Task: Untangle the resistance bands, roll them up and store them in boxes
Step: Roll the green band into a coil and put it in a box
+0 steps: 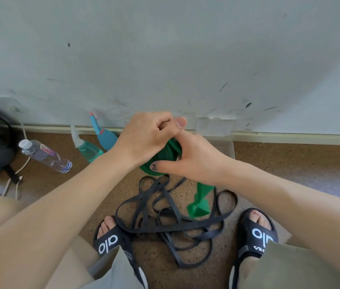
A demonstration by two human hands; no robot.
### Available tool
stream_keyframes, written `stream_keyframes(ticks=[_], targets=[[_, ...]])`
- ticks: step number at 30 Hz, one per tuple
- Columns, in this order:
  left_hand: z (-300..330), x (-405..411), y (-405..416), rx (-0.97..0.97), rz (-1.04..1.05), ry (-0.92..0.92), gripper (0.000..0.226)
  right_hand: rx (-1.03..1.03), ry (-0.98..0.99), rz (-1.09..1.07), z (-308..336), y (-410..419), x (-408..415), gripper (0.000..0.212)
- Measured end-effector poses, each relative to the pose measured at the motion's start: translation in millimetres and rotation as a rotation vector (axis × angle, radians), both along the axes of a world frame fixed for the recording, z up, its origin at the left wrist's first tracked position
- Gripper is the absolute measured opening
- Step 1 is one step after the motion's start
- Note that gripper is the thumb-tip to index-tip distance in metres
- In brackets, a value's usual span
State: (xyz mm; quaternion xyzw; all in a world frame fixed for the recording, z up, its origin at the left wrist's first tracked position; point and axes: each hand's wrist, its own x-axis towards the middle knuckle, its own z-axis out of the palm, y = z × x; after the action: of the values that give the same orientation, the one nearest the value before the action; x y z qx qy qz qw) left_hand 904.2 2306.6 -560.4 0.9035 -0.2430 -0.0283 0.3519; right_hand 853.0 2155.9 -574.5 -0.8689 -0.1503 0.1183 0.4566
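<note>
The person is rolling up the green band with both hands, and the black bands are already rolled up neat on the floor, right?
Not quite. The black bands aren't rolled up; the head view shows them in a loose tangle on the floor between the feet. The rest is right: the left hand and right hand are rolling the green band.
</note>
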Motion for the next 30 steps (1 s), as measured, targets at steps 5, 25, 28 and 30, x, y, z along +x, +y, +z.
stream_keyframes(ticks=[5,25,28,30], targets=[[7,6,9,-0.097,0.087,0.002,0.082,-0.054,-0.083,-0.016,19,-14,4,0.081],[12,7,-4,-0.134,0.151,0.091,0.071,0.192,-0.053,-0.182,3,6,-18,0.067],[2,5,5,0.013,0.003,-0.043,0.064,0.151,-0.008,-0.122,2,-1,-10,0.070],[-1,5,8,0.052,0.029,-0.115,0.064,0.112,0.006,-0.069,3,-2,-9,0.073]])
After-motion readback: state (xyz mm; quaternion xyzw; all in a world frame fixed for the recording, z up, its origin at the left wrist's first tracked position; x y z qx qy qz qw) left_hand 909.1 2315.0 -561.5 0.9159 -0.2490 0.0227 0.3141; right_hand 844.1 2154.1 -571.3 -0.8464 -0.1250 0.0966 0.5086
